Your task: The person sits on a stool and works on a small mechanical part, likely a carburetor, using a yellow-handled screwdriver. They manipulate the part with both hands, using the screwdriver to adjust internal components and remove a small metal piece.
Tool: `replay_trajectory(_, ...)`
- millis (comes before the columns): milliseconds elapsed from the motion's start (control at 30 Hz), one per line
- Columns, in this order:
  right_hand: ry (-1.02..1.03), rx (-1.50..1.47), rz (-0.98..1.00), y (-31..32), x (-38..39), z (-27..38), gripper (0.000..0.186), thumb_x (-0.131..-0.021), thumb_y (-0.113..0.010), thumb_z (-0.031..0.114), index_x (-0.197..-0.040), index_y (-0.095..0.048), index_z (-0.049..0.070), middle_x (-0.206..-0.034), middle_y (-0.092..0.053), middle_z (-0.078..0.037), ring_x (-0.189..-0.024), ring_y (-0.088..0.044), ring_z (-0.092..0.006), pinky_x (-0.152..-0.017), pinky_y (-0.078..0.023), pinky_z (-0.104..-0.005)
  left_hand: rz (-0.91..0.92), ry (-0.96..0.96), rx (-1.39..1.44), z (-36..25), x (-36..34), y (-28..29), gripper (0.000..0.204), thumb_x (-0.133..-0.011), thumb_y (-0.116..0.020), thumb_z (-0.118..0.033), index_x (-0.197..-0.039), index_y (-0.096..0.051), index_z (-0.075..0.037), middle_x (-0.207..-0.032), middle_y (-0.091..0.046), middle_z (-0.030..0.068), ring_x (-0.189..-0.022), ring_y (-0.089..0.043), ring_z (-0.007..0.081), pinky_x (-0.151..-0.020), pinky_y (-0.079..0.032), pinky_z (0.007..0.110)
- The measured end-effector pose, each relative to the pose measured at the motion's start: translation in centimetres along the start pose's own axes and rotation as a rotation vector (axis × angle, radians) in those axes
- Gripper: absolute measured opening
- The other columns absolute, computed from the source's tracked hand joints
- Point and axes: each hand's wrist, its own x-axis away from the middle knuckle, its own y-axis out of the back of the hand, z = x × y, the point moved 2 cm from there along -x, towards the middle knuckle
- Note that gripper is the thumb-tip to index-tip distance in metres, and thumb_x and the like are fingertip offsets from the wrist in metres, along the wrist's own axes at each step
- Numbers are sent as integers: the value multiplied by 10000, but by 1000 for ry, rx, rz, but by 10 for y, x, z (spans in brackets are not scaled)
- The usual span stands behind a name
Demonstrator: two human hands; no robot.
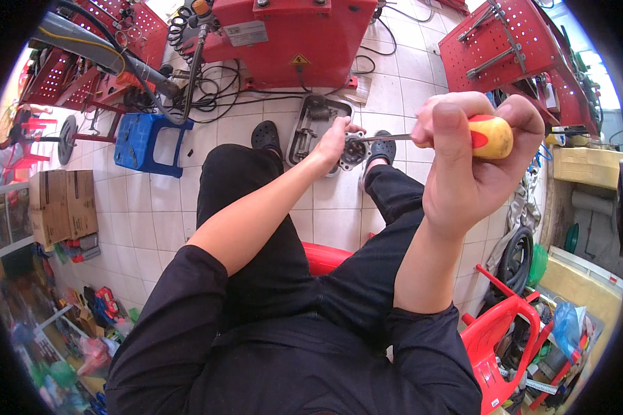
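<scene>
My right hand (474,155) is wrapped round the yellow and red handle of a screwdriver (493,137), raised at the right. Its thin metal shaft runs left, and the tip reaches a round metal engine part (354,151). That part has bolt holes round its rim; my left hand (332,142) grips it by its left side, over the edge of a metal tray (299,146). Inside the tray lie several greasy metal parts (317,114). Whether the screwdriver tip touches the part or only passes in front of it, I cannot tell.
Ahead stands a red machine (294,41) with black cables (221,97) on the tiled floor. A blue plastic stool (147,145) is at the left, near cardboard boxes (64,206). A red chair (498,339) and a tire (516,259) stand at the right.
</scene>
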Motion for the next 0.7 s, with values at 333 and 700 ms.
replay_trajectory(333, 62, 48, 58, -3, -8, 0, 386, -900, -567, 164, -1206, -404, -6, -934, -582, -186, -820, -599, -243, -801, -497, -367, 24, 128, -40, 11, -7, 5, 615, -904, -224, -468, -1044, -604, -5, -838, -631, 92, -709, -545, 145, -695, -437, 287)
replay_trajectory(700, 9, 32, 146, 7, -10, -2, 502, -971, -371, 284, -1332, -303, -59, -1022, -548, -183, -876, -563, -193, -783, -465, -314, 20, 156, -36, 0, 3, 0, 610, -906, -210, -456, -1057, -596, -8, -827, -628, 99, -703, -545, 145, -691, -437, 288)
